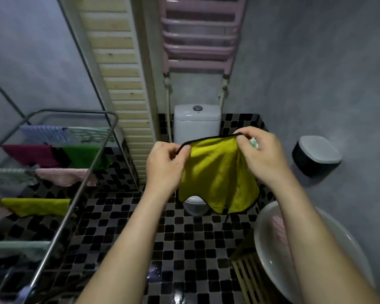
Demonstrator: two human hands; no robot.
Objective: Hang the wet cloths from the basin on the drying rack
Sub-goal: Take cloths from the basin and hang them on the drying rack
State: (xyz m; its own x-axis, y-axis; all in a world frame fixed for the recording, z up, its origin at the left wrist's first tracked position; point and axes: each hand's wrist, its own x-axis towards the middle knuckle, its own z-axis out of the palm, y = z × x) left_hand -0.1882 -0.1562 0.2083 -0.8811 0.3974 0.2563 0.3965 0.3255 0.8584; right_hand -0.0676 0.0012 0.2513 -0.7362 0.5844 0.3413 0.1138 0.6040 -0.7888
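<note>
1. Both hands were up in front of the chest. The left hand point(165, 163) and right hand point(261, 154) each pinched the black-trimmed top edge of the yellow cloth point(217, 178), thumbs against curled fingers.
2. The cloth hung spread between them in mid-air, over the floor, right of the rack point(72, 208) and well apart from it.
3. The right hand also held a small green-and-white item point(254, 142); what it was could not be told.
4. Done: many hung cloths point(83, 155) already lay over the rack's bars, on several levels.
5. Left: this cloth not yet on a bar. The basin point(270, 266), lower right, showed at least one pink cloth point(279, 227); an arm hid the rest. Judged well along, not finished.
6. Writing: no brand, label or text readable anywhere.
</note>
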